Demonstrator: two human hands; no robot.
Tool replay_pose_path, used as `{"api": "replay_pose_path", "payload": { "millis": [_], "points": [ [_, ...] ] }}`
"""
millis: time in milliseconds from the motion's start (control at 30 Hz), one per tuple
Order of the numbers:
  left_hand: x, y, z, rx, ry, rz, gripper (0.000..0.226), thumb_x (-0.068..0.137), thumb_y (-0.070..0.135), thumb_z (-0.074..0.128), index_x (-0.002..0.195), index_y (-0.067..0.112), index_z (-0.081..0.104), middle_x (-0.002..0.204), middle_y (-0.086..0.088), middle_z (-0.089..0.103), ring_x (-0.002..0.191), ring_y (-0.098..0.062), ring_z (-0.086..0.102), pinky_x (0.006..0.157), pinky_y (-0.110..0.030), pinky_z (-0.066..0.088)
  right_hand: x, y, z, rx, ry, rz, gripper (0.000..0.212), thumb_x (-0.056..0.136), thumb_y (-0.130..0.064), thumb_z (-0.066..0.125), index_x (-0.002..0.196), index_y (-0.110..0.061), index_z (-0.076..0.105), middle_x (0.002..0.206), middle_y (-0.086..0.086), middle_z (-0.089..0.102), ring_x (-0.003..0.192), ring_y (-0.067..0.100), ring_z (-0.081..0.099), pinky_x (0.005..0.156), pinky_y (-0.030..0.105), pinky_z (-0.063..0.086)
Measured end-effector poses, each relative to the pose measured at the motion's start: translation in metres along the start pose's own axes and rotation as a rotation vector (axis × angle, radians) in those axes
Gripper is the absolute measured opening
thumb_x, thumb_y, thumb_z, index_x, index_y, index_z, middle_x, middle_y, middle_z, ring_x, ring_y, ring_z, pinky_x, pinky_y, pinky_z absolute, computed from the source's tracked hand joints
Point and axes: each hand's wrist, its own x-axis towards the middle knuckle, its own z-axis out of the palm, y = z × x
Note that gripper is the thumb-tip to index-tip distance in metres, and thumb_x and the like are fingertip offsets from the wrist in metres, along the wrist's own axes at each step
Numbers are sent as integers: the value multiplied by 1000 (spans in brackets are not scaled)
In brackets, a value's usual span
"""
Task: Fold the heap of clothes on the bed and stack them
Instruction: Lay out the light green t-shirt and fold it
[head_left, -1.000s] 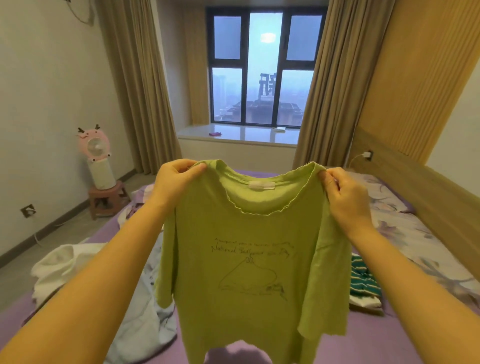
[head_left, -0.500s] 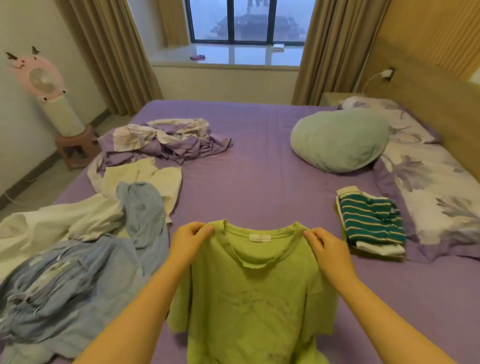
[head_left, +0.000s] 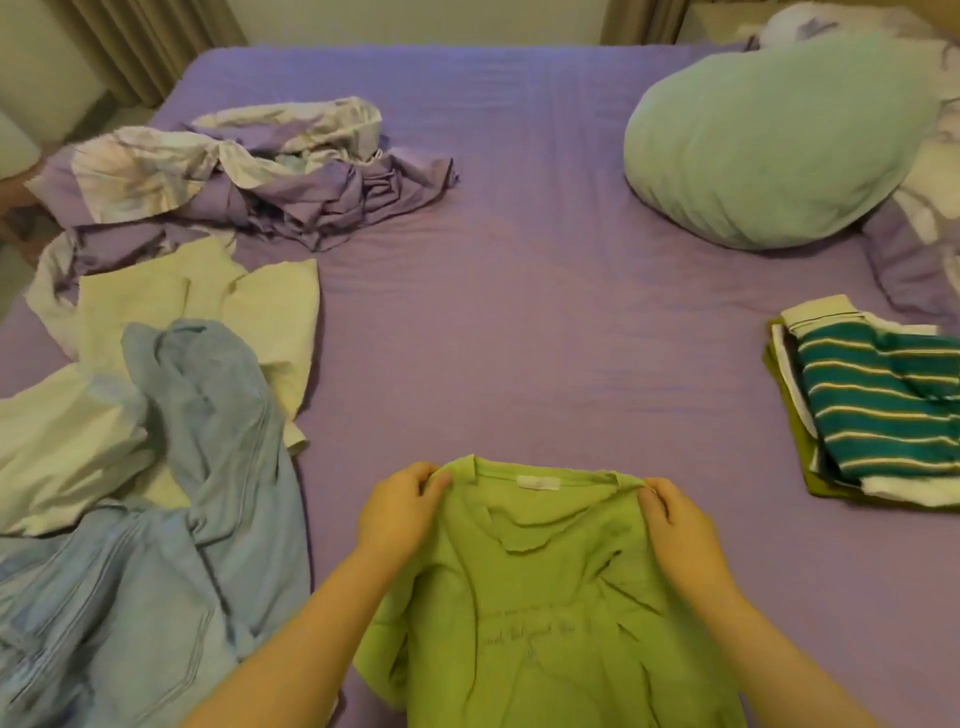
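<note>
A lime green T-shirt (head_left: 540, 597) lies front up on the purple bed (head_left: 519, 338), close to me, its collar pointing away. My left hand (head_left: 400, 509) pinches its left shoulder and my right hand (head_left: 680, 525) pinches its right shoulder. To the left sprawls a heap of unfolded clothes: a light blue garment (head_left: 171, 519), a cream one (head_left: 208, 306) and a white one (head_left: 62, 447). At the right sits a folded stack (head_left: 872, 415) with a teal striped piece on top.
A crumpled purple and floral sheet (head_left: 234, 171) lies at the back left. A pale green pillow (head_left: 779, 140) and a floral pillow (head_left: 930, 171) rest at the back right. Curtains (head_left: 145, 41) hang beyond the bed's far left corner.
The green T-shirt came down from being held up in the air to lying on the bed. Both hands lowered with it, and my view tilted down from the window to the bed.
</note>
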Motion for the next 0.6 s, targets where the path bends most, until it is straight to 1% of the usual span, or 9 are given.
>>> {"api": "replay_pose_path", "payload": {
  "millis": [67, 133, 200, 300, 400, 500, 600],
  "points": [
    [16, -4, 5, 98, 35, 20, 26, 98, 40, 46, 103, 23, 66, 96, -2, 68, 97, -26, 61, 74, -34, 45, 13, 0, 7, -115, 44, -17, 18, 99, -28, 44, 93, -24, 60, 94, 6, 68, 89, 30, 61, 71, 36, 43],
    [32, -3, 5, 184, 66, 64, 28, 98, 40, 45, 105, 23, 66, 103, -3, 69, 100, -27, 61, 74, -34, 45, 27, -4, 8, -185, 69, -58, 22, 99, -29, 43, 99, -18, 63, 100, 10, 68, 92, 33, 61, 72, 38, 43],
    [48, -1, 3, 258, 93, 99, 29, 98, 41, 44, 106, 23, 66, 105, -2, 67, 101, -26, 60, 73, -34, 45, 41, -11, 4, -238, 93, -79, 26, 100, -31, 41, 102, -15, 61, 101, 13, 68, 92, 36, 60, 71, 39, 41],
    [70, 3, -3, 305, 138, 129, 28, 99, 42, 42, 102, 25, 64, 101, -1, 65, 97, -25, 59, 67, -33, 43, 62, -20, -8, -356, 124, -82, 30, 101, -36, 37, 99, -15, 57, 99, 16, 67, 92, 38, 60, 67, 38, 37],
    [90, 8, -5, 293, 192, 130, 27, 99, 42, 42, 96, 25, 63, 94, 0, 63, 91, -25, 58, 60, -31, 35, 86, -26, -19, -417, 157, -95, 32, 100, -39, 36, 101, -15, 57, 103, 17, 66, 95, 39, 59, 65, 37, 35],
    [105, 13, -2, 274, 233, 93, 28, 98, 41, 43, 97, 23, 64, 94, -1, 63, 91, -27, 59, 60, -31, 34, 109, -28, -26, -451, 161, -132, 32, 100, -39, 36, 104, -16, 58, 104, 15, 66, 97, 37, 59, 64, 35, 32],
    [115, 18, 4, 299, 233, 71, 28, 99, 42, 43, 99, 24, 65, 97, -1, 64, 92, -26, 59, 62, -31, 37, 131, -24, -25, -439, 156, -191, 31, 100, -38, 39, 101, -16, 60, 103, 14, 66, 95, 36, 59, 63, 34, 33]
  ]
}}
